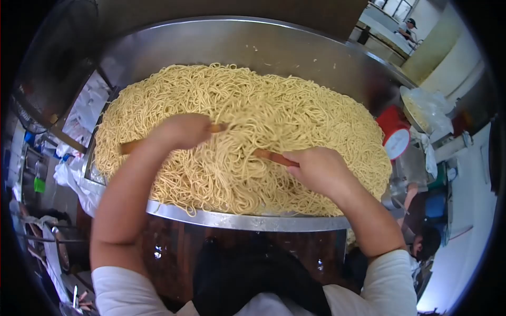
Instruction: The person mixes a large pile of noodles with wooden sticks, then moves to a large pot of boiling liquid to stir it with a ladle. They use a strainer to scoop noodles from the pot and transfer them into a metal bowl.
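A wide heap of yellow noodles (337, 121) fills a large metal tray (226, 220). My left hand (187, 130), slightly blurred, is closed round a wooden stick (130, 146) over the left half of the heap. That stick sticks out on both sides of the fist. On the right, my right hand (316, 166) grips another wooden stick (270, 156), whose far end reaches into the noodles. Between the two sticks a clump of noodles is raised and smeared by motion.
A raised metal wall (211, 42) runs along the tray's far side. To the right stand a red container (392, 131) and a round pan (414, 110) with plastic bags. White plastic bags (79, 179) hang at the left. Another person (421, 245) is at the lower right, and one (407, 29) works far back.
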`<action>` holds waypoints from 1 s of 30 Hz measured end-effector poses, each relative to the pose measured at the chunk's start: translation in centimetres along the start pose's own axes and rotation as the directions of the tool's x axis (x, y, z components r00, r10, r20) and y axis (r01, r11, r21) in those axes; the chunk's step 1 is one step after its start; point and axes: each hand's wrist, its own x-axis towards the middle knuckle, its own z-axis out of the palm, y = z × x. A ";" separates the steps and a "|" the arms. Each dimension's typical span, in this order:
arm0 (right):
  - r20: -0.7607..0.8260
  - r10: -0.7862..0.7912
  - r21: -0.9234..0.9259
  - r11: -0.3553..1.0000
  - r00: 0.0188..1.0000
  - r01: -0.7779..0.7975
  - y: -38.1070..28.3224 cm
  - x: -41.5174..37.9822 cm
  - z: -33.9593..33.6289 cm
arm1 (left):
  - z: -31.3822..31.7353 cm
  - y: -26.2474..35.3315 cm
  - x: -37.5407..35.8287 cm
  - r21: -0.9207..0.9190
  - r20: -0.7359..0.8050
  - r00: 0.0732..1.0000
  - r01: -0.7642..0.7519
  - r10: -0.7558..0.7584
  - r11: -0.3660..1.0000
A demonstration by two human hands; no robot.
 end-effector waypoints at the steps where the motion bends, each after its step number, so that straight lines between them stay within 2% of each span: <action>1: -0.002 -0.011 0.006 1.000 1.000 0.011 -0.1 -1.0 -1.2 | -2.0 -1.3 -3.0 0.010 -0.006 0.999 0.041 -0.040 0.999; 3: 0.116 0.089 -0.159 0.985 0.989 -0.070 0.9 -4.6 -3.1 | -6.1 -2.8 -9.8 0.058 -0.026 0.985 0.170 -0.169 0.984; 5: 0.040 0.075 -0.051 0.996 0.996 -0.073 5.2 -9.7 -6.6 | -8.2 -4.3 -14.6 -0.069 -0.113 0.977 0.174 -0.181 0.982; 6: 0.048 0.255 -0.142 0.959 0.966 -0.246 6.1 -12.1 -9.1 | -9.7 -2.1 -16.0 -0.234 -0.088 0.938 0.307 -0.335 0.922; 7: -0.047 0.321 -0.158 0.933 0.946 -0.324 6.3 -14.5 -11.3 | -9.9 -1.2 -15.1 -0.240 -0.093 0.938 0.304 -0.334 0.922; 9: -0.058 0.385 -0.047 0.921 0.921 -0.388 7.8 -19.8 -14.2 | -10.3 0.1 -11.7 -0.173 -0.132 0.991 -0.026 0.003 0.985; 10: -0.103 0.498 0.092 0.867 0.861 -0.490 9.0 -22.7 -14.2 | -9.4 1.7 -8.3 -0.038 -0.107 0.989 -0.105 0.101 0.994; 11: -0.131 0.608 0.235 0.786 0.783 -0.572 9.7 -25.3 -14.0 | -7.1 3.2 -3.7 0.177 -0.020 0.995 -0.096 0.101 0.980; 12: -0.140 0.622 0.234 0.777 0.770 -0.585 9.7 -26.8 -13.9 | -4.0 5.6 1.1 0.264 0.050 0.999 0.002 -0.016 0.965; 13: -0.115 0.693 0.349 0.699 0.712 -0.624 9.7 -28.0 -13.8 | -0.8 8.3 5.7 0.248 0.161 0.987 -0.057 0.017 0.967; 14: -0.077 0.754 0.458 0.608 0.652 -0.649 9.9 -29.2 -13.4 | 2.1 11.6 8.6 0.309 0.195 0.965 -0.230 0.176 0.923; 15: 0.016 0.739 0.519 0.570 0.674 -0.637 11.8 -30.7 -12.0 | 4.0 14.5 9.5 0.222 0.096 0.948 -0.317 0.303 0.922; 16: 0.102 0.707 0.574 0.533 0.700 -0.622 14.5 -31.6 -9.7 | 5.2 16.7 11.2 0.124 0.140 0.929 -0.361 0.344 0.924; 17: 0.174 0.803 0.508 0.423 0.570 -0.751 16.7 -31.0 -6.6 | 6.2 17.9 10.8 0.119 0.172 0.917 -0.381 0.359 0.917; 18: 0.118 0.797 0.357 0.522 0.592 -0.774 17.5 -27.6 -4.0 | 6.9 18.3 10.2 0.106 0.212 0.905 -0.396 0.369 0.912; 19: -0.001 0.718 0.327 0.658 0.697 -0.678 20.0 -24.3 0.0 | 6.6 17.2 9.6 0.095 0.219 0.907 -0.386 0.359 0.918; 20: -0.146 0.672 0.402 0.711 0.726 -0.578 23.6 -21.4 3.7 | 5.6 15.5 8.4 0.080 0.275 0.905 -0.358 0.324 0.930; 21: -0.147 0.666 0.310 0.733 0.731 -0.605 25.8 -16.7 3.8 | 4.5 13.8 6.8 0.064 0.327 0.900 -0.326 0.289 0.943; 22: -0.151 0.573 0.208 0.815 0.806 -0.541 26.8 -11.6 2.4 | 2.6 11.7 5.0 0.036 0.318 0.919 -0.256 0.231 0.966; 23: -0.312 0.443 0.057 0.892 0.841 -0.449 28.1 -7.2 2.4 | 0.3 9.5 3.5 0.014 0.311 0.932 -0.199 0.185 0.980; 24: -0.224 0.493 -0.023 0.860 0.841 -0.510 27.9 -3.7 0.9 | -1.0 7.1 2.8 -0.006 0.277 0.951 -0.143 0.139 0.990; 25: -0.231 0.509 0.059 0.858 0.829 -0.510 25.2 -2.5 -2.6 | -2.2 4.8 2.1 -0.006 0.204 0.972 -0.120 0.119 0.993; 26: -0.280 0.449 -0.058 0.874 0.848 -0.482 24.5 -1.7 -3.4 | -3.5 4.2 2.0 -0.038 0.096 0.992 -0.075 0.079 0.996; 27: -0.286 0.441 -0.064 0.877 0.851 -0.476 23.0 -1.7 -3.4 | -4.7 3.8 2.1 -0.069 -0.007 0.999 -0.034 0.034 0.997; 29: -0.267 0.441 -0.341 0.788 0.857 -0.512 19.3 -4.6 -3.8 | -7.2 7.0 3.9 -0.118 -0.090 0.995 -0.044 0.033 0.992; 30: -0.196 0.481 -0.440 0.736 0.855 -0.515 15.8 -11.6 -6.8 | -6.7 11.0 8.6 0.006 -0.130 0.991 -0.002 0.003 1.000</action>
